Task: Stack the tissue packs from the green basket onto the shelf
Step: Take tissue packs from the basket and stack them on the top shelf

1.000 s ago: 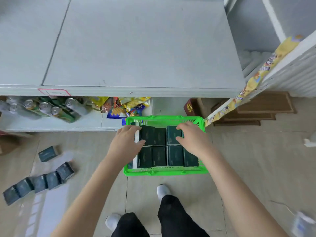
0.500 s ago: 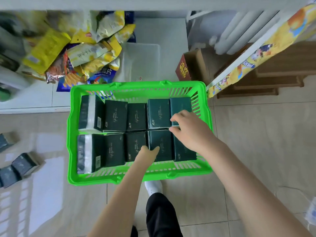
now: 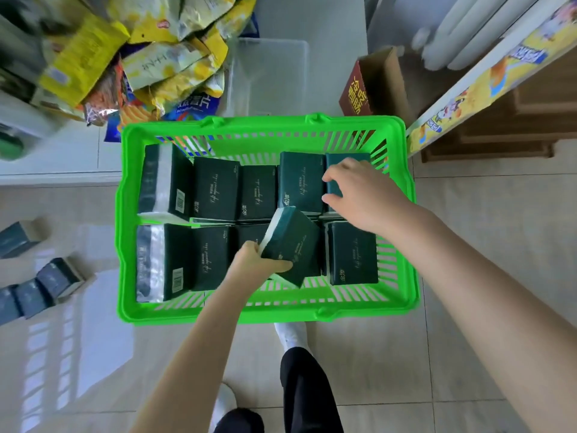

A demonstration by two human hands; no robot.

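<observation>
A green basket [image 3: 268,310] stands on the tiled floor, filled with two rows of dark green tissue packs [image 3: 215,192]. My left hand [image 3: 253,264] grips one tissue pack [image 3: 292,243] from the near row and holds it tilted above the others. My right hand [image 3: 359,192] is over the far right corner, thumb and fingers curled round the far-right pack [image 3: 335,190]. The shelf's lower board [image 3: 59,157] shows at the left.
Yellow snack bags [image 3: 162,54] are piled on the low shelf behind the basket. A clear plastic bin [image 3: 268,73] and a brown carton [image 3: 371,85] stand beyond it. Several tissue packs [image 3: 46,282] lie on the floor at left. My legs are just below the basket.
The view dropped from the shelf top to the basket. My left hand took hold of a near-row pack and lifted it tilted. My right hand shifted to the far right pack.
</observation>
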